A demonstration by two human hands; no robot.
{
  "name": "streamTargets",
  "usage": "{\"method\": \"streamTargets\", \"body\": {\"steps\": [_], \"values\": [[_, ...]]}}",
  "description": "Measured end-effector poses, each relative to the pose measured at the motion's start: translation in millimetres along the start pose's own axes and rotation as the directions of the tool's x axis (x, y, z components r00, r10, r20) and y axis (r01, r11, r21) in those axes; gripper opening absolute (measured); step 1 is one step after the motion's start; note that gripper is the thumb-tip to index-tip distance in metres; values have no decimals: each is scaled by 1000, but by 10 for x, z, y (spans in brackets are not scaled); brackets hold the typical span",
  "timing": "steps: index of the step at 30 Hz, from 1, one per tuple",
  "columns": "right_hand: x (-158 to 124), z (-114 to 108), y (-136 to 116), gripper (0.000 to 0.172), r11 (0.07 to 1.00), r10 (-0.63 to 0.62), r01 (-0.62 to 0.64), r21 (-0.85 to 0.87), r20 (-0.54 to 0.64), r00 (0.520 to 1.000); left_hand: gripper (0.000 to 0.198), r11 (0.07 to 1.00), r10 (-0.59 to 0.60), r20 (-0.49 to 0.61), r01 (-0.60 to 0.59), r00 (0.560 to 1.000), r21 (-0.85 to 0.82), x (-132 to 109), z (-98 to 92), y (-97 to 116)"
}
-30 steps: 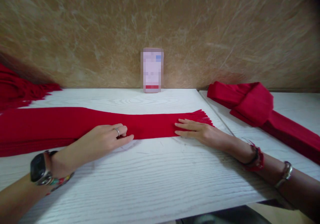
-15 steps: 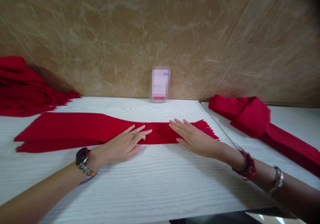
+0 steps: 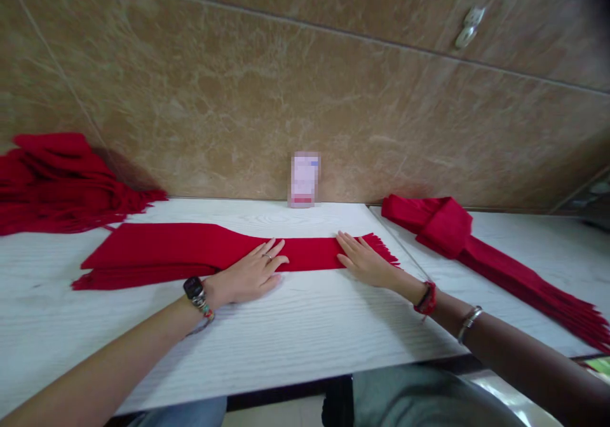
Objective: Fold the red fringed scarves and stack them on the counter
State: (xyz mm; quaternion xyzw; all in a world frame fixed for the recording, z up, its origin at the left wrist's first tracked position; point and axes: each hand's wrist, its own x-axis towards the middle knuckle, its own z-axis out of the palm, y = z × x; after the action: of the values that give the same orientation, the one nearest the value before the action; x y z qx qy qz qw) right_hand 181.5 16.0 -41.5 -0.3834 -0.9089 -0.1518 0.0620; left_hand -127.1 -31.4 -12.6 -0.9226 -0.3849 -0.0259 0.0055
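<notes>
A red fringed scarf (image 3: pixel 157 249) lies lengthwise on the white table, folded into a long strip. It is wider on the left and narrows toward the fringe on the right. My left hand (image 3: pixel 255 271) rests flat on the middle of the strip, fingers stretched out, a ring on one finger. Near the fringed right end, my right hand (image 3: pixel 363 260) lies with its palm down on the cloth, fingers extended. Neither hand grips the fabric.
A heap of red fringed cloth (image 3: pixel 61 185) is at the far left against the marbled wall (image 3: pixel 214 96). On the right lies another red scarf (image 3: pixel 505 268), folded over at one end. A blurred upright phone-like object (image 3: pixel 304 179) leans on the wall behind the white table (image 3: pixel 286 332).
The view has shifted, showing more wall, the table's front edge and the right scarf's fringe. Both hands stay flat on the scarf; the left hand's fingers lie a little closer together.
</notes>
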Motion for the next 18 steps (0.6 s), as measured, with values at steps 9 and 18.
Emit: {"method": "streamTargets", "body": {"steps": [9,18], "values": [[-320,-22,344,37,990,68,-71,-121,-25,997,40,1000,12,-47,-12,999,-11,8,51,-19],[693,-415,-614,51,985,25,-12,175,-73,997,32,976,-104,-280,152,954,154,-222,-308,-17]]}}
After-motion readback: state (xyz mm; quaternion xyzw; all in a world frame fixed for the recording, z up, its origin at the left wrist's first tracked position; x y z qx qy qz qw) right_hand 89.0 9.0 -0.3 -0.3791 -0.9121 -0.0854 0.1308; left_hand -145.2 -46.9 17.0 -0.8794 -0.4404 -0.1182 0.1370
